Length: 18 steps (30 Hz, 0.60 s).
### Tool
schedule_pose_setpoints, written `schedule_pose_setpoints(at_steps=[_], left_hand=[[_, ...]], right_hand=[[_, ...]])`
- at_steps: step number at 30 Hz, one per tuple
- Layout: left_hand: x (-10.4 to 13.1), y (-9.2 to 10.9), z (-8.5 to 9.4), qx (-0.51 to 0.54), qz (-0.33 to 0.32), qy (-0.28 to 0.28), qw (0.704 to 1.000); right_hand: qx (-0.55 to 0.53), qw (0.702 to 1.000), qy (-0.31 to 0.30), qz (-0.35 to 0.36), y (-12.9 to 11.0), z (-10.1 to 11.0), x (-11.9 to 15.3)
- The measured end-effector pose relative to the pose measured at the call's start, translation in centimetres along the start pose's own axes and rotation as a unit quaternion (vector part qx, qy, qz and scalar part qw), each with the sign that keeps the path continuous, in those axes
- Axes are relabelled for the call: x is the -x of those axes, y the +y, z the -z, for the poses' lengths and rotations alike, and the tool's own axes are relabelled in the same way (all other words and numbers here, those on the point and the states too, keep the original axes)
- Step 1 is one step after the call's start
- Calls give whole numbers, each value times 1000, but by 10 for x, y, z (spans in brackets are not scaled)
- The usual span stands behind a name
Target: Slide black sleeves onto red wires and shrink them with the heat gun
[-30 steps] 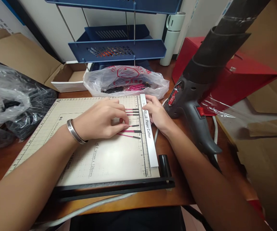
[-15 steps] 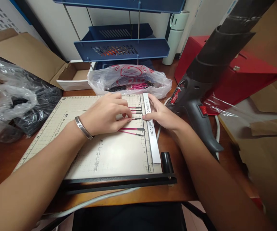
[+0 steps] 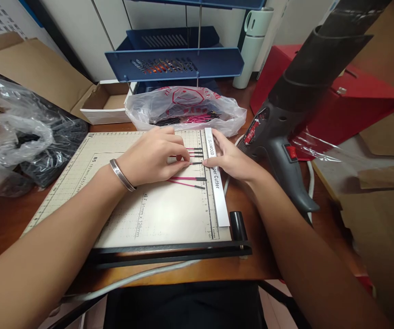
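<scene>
My left hand [image 3: 156,154] rests on the cream board of a paper cutter [image 3: 169,214], its thumb and index finger pinching a thin wire with a black sleeve end [image 3: 195,163]. That end points right and meets the thumb of my right hand [image 3: 233,160]. The right thumb stretches across the cutter's white strip [image 3: 221,210], with the index finger apart along the strip's far edge. The other right fingers are mostly hidden. More pink wires [image 3: 186,178] with black ends lie on the board, partly under my left hand.
Behind the board sits a clear plastic bag [image 3: 142,112] of pink and black wires, before a blue rack [image 3: 176,61]. A heat gun [image 3: 282,123] and a red box [image 3: 364,100] stand right. On the left are a cardboard box [image 3: 42,68] and plastic-wrapped black items [image 3: 53,146].
My left hand has shifted slightly right with the pinched wire, whose black end now reaches my right thumb. The whole view has moved a little, so the scene sits higher.
</scene>
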<state>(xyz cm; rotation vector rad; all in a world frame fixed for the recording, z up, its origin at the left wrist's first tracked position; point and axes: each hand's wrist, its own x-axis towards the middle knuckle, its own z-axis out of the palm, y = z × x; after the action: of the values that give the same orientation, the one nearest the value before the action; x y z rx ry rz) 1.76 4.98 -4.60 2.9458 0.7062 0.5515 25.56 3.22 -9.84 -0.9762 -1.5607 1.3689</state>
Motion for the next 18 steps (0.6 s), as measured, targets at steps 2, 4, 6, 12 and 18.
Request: schedule_pose_setpoints(at_steps=[2, 4, 6, 12, 18], left_hand=[[0, 1, -2, -10, 10, 4, 1000], [-1, 2, -3, -25, 20, 7, 999], [-1, 3, -3, -36, 27, 7, 999], [-1, 5, -4, -35, 41, 5, 999], [-2, 6, -5, -41, 49, 2, 998]], right_hand=[[0, 1000, 4, -7, 0, 0, 0], [0, 1000, 7, -13, 0, 0, 1], [4, 1000, 7, -10, 0, 1, 1], [23, 1000, 6, 7, 2, 1, 1], [21, 1000, 2, 12, 2, 1, -1]])
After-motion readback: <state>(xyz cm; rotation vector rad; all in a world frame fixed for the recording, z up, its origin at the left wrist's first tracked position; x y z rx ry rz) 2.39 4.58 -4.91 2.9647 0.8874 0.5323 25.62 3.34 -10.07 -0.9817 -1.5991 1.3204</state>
